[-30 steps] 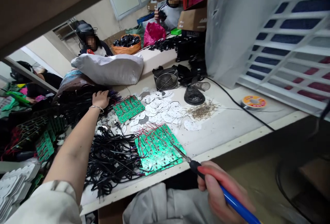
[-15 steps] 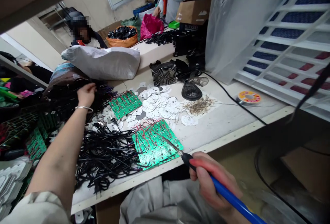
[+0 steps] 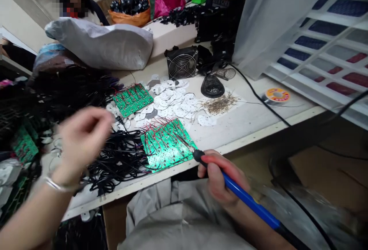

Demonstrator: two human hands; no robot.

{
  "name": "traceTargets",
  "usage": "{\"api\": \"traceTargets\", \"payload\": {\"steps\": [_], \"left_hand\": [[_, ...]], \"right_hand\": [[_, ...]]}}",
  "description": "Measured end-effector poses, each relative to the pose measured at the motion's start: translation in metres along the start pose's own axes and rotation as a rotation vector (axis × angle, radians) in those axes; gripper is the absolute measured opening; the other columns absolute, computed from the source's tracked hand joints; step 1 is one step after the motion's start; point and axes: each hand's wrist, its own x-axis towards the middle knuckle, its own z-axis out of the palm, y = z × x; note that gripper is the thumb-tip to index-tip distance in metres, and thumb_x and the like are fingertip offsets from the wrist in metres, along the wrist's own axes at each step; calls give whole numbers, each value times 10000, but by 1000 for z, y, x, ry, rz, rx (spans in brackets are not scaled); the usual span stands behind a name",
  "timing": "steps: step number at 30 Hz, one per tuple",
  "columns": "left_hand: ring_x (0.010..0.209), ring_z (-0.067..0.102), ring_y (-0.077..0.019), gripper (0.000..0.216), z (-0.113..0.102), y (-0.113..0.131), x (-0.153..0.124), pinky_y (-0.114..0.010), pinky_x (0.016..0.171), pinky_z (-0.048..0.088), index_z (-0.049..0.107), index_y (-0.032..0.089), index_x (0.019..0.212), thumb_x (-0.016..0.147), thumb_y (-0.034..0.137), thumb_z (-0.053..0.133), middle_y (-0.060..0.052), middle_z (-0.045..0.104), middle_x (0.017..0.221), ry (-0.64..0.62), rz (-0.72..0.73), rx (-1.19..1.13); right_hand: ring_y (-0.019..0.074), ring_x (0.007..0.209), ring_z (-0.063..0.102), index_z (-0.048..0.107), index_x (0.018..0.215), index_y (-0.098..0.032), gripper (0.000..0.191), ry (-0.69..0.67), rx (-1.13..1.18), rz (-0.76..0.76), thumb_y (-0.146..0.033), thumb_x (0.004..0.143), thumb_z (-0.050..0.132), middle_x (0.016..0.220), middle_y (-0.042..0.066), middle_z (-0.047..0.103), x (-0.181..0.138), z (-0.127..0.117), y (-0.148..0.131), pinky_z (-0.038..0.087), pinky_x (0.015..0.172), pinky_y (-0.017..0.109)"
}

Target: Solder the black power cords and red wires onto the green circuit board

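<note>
My right hand [image 3: 218, 183] is closed round a soldering iron [image 3: 250, 200] with a blue handle. The iron's tip points at the near green circuit board [image 3: 166, 148], which carries several thin red wires; whether the tip touches it I cannot tell. Blurred by motion, my left hand [image 3: 83, 137] hovers with curled fingers above a tangle of black cables [image 3: 120, 165]; anything it grips cannot be made out. A second green circuit board [image 3: 133, 99] with red wires lies farther back, beside white plastic discs [image 3: 175, 102].
A black iron stand [image 3: 212, 86] and a small fan [image 3: 182, 64] stand behind the discs. A solder spool [image 3: 277, 96] sits at the right, near a white slatted rack [image 3: 313, 73]. Dark wires [image 3: 66, 96] and a white sack [image 3: 103, 45] lie at the back left. Another person sits beyond.
My left hand has come back from the dark wire pile toward me, now over the black cables. My right hand keeps the soldering iron over the near board. The view has tilted down somewhat.
</note>
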Motion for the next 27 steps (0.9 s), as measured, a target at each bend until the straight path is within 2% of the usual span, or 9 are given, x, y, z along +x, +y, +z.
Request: {"api": "traceTargets", "payload": {"steps": [2,4,7,11,15,20,24,27], "left_hand": [[600,587,-92,56,35,15,-40,-212,564,469,647,190,775,803,161,609,26,658,679,-298,134,-125],[592,579,-97,77,59,25,-66,-233,578,460,636,184,768,825,160,590,15,649,660,-403,119,-153],[608,577,-107,67,71,31,-83,-269,632,455,619,186,777,836,167,596,12,645,657,-351,58,-146],[648,599,-112,51,69,34,-86,-275,675,471,614,193,831,837,146,597,9,663,694,-312,88,-208],[655,605,-108,73,68,37,-90,-248,641,478,609,189,853,841,123,582,5,665,710,-323,100,-234],[677,617,-112,73,70,37,-96,-240,645,489,592,192,873,851,126,572,-5,666,738,-304,75,-235],[674,597,-119,75,66,37,-96,-258,653,468,577,199,881,851,131,578,-7,662,742,-335,129,-222],[665,583,-127,69,57,35,-91,-284,675,441,561,207,859,868,142,541,-2,653,720,-446,193,-231]], "right_hand": [[138,563,606,637,995,-217,191,-1,0,-14,-147,872,509,651,-6,607,1,-3,-1,524,544,297],[140,566,600,631,1015,-228,199,-5,-24,-35,-152,880,506,644,-8,604,1,-4,-2,522,557,301],[139,634,610,621,1032,-233,212,-104,-101,-62,-130,874,526,703,4,608,3,3,-6,526,602,286],[122,687,589,631,1032,-214,179,-241,-170,-100,-166,871,569,800,25,574,8,24,-9,518,605,235],[113,683,572,639,955,-203,98,-248,-144,-99,-199,872,589,775,8,538,14,37,-12,511,613,219],[113,690,572,627,946,-211,86,-229,-114,-55,-194,880,573,766,-1,526,16,38,-13,503,614,226],[103,640,513,634,895,-207,77,-331,-165,-110,-204,884,558,763,-3,480,14,33,-11,462,560,222],[99,626,475,628,861,-206,87,-421,-141,-189,-237,888,551,782,-2,445,12,32,-10,434,533,221]]}}
